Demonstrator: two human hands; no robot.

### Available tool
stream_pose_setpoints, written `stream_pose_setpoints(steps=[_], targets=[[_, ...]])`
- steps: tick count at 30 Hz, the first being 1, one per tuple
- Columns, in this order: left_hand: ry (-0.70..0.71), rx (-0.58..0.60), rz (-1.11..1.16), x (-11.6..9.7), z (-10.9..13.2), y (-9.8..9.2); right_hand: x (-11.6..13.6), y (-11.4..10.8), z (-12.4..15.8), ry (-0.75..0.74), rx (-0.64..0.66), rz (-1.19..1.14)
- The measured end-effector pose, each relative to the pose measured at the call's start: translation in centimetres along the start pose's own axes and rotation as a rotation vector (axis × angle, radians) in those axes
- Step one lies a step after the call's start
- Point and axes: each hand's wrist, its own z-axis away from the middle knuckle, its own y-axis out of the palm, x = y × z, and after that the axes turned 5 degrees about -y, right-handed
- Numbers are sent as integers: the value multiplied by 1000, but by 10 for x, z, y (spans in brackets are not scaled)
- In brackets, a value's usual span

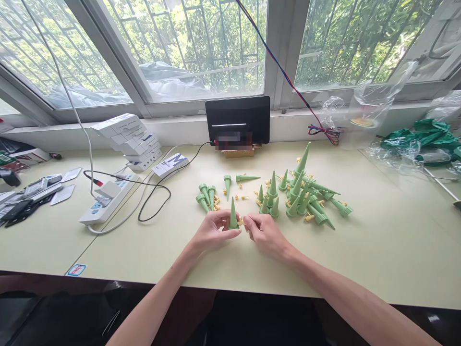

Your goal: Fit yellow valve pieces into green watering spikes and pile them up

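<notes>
My left hand is closed round the base of a green cone, which points upward. At the cone's right side, my right hand pinches a small yellow piece. Just behind my left hand lie several green cones with yellow pieces near them. A larger pile of green cones with yellow parts spreads to the right, some upright and some lying down. Between the groups are two more cones, one a lying green cone, and a few loose yellow bits.
A black tablet leans by the window. On the left are a power strip, cables, stacked white boxes and a white box marked M. Clear plastic and green bags lie at the right back.
</notes>
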Motion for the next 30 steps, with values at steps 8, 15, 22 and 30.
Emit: stream_pose_setpoints(steps=[8,15,22,30], targets=[[28,-10,-38,-1,0,1,-6,3,-1,150,39,-230],[47,4,-84,-1,0,1,-8,4,-1,256,46,-373],[69,12,-113,-3,-1,1,-4,3,-3,345,67,-525],[73,10,-117,-2,0,1,1,1,-4,395,76,-574]])
